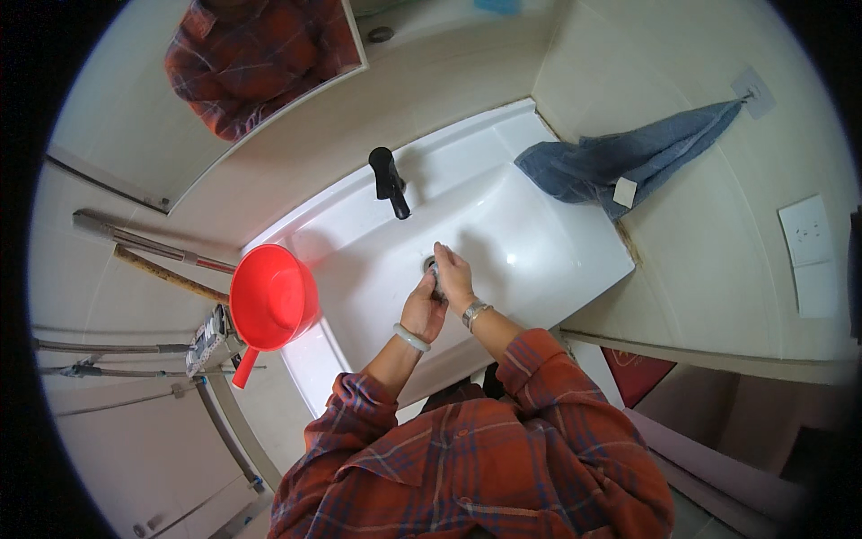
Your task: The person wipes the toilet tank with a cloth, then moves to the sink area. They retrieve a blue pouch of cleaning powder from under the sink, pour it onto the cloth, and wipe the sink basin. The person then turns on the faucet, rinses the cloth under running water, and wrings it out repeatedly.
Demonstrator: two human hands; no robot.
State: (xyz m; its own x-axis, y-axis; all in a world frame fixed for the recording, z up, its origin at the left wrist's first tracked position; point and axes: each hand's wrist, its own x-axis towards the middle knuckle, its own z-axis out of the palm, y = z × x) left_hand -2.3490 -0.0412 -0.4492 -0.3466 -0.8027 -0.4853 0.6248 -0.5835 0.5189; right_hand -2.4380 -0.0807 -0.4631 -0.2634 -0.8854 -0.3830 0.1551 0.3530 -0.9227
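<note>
Over the basin of a white sink (552, 249), my left hand (424, 311) and my right hand (455, 275) are brought together near the drain (429, 263). Between them is a small greyish thing (438, 283), mostly hidden by the fingers; its kind cannot be told, nor which hand bears it. A pale bangle (411, 337) circles my left wrist, and a metal watch or bracelet (475, 312) my right. The black faucet (389, 182) stands on the sink's back ledge, beyond my hands.
A red plastic dipper (273, 296) rests at the sink's left edge, its handle towards me. A blue-grey towel (626, 158) hangs from a wall hook onto the right rim. Mop poles (161, 249) lean at the left. A mirror (128, 121) is above, a wall socket (808, 232) at the right.
</note>
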